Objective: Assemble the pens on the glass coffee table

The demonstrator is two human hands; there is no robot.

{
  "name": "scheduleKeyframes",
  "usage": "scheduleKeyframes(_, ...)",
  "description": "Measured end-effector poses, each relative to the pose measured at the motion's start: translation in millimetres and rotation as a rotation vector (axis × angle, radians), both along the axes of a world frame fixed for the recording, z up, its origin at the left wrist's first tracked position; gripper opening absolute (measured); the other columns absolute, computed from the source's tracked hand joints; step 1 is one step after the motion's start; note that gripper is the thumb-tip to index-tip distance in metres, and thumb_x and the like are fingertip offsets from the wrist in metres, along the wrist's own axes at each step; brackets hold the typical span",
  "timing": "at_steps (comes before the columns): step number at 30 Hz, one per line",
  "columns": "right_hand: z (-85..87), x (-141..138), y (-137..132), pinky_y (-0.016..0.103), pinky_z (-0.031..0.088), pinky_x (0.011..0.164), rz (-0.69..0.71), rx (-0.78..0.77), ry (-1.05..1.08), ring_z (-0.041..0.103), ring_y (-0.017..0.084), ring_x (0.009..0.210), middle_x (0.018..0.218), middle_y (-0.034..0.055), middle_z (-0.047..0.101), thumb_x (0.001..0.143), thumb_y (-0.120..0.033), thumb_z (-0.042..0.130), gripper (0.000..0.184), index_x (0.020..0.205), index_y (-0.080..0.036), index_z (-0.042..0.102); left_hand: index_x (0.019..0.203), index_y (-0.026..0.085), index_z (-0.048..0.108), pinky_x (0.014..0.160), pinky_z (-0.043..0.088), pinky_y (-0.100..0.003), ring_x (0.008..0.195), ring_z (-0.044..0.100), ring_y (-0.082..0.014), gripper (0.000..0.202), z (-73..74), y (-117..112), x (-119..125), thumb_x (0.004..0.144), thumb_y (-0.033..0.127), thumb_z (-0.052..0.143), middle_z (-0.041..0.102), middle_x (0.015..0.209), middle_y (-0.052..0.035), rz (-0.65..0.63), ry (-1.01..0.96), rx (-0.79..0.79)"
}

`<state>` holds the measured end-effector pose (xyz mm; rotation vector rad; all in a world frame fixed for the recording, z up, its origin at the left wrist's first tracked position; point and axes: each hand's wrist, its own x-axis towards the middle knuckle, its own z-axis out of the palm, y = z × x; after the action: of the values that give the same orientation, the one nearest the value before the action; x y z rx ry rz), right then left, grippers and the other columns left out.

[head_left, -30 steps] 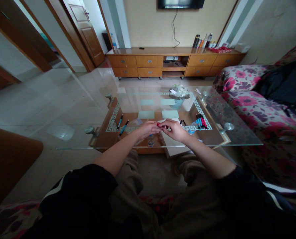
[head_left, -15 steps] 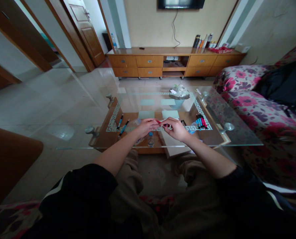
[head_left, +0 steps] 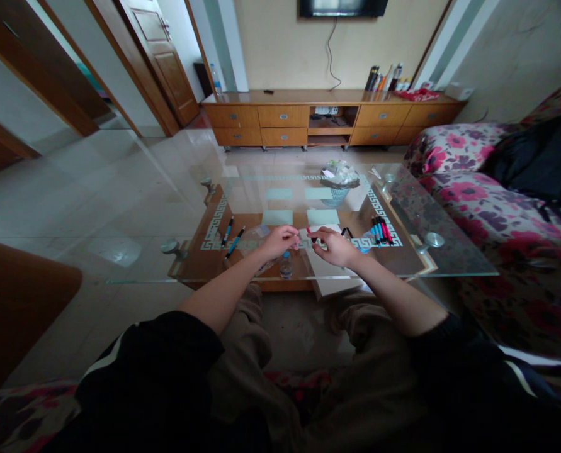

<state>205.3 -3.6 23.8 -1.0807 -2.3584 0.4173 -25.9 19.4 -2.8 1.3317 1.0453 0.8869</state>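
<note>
1. Two hands are up over the glass table, close together near its middle.
2. The left hand is curled shut, with its fingertips pinched on something tiny. It is too small to tell what it is.
3. The right hand is closed on a pen with a red end (only that end peeks out, at the fingertips).
4. The pen sits in the small gap between the two hands, just above the glass. The left fingertips are near the pen's red end, but I cannot tell if they touch it.
5. A white paper lies on the table under the right hand.
6. A little bottle stands under the glass, just below the left hand.
7. Two blue pens lie side by side on the table, to the left of the left hand.
8. A bunch of pens (red, blue and black) lies to the right of the right hand.
9. A basket full of scraps shows through the far side of the glass.
10. A flowery sofa is on the right, with something black lying on it.
11. A long wood cabinet stands at the far wall.
</note>
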Motion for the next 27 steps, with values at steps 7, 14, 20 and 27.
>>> scheduleKeyframes(7,-11.7,6.1,4.8,0.033,0.051,0.084,0.022,-0.020,-0.188,0.066,0.022,0.088,0.096,0.0101,0.071,0.092,-0.018,0.065,0.030,0.121,-0.020,0.075,0.098,0.018,0.078,0.074,0.046,-0.027,0.071,0.064,-0.0173,0.019,-0.4,-2.5,-3.7,0.090,0.031,0.066,0.075,0.081,-0.0049,-0.204,0.414,0.376)
scheduleKeyframes(14,-17.5,8.6,6.4,0.033,0.051,0.085,0.056,-0.032,-0.236,0.067,0.023,0.090,0.098,0.0093,0.070,0.085,-0.015,0.073,0.030,0.114,-0.023,0.079,0.092,0.025,0.080,0.084,0.043,-0.028,0.087,0.063,-0.0221,0.016,6.3,-9.0,0.1,0.090,0.036,0.068,0.070,0.088,-0.0071,-0.331,0.604,0.545)
scheduleKeyframes(20,-18.0,5.8,6.1,0.032,0.052,0.081,0.058,-0.071,-0.167,0.067,0.021,0.082,0.092,0.0066,0.071,0.082,-0.016,0.075,0.025,0.106,-0.023,0.080,0.085,0.025,0.078,0.084,0.043,-0.028,0.087,0.060,-0.0227,0.015,7.2,-12.3,4.9,0.089,0.037,0.068,0.064,0.086,-0.0072,-0.337,0.683,0.541)
scheduleKeyframes(27,6.1,27.8,22.2,0.033,0.052,0.078,-0.395,0.040,0.245,0.067,0.021,0.080,0.096,0.0106,0.076,0.098,-0.038,0.054,0.032,0.101,-0.017,0.076,0.081,0.024,0.076,0.083,0.044,-0.029,0.086,0.060,-0.0224,0.019,9.2,-10.5,1.2,0.088,0.039,0.069,0.064,0.085,-0.0074,-0.344,0.658,0.538)
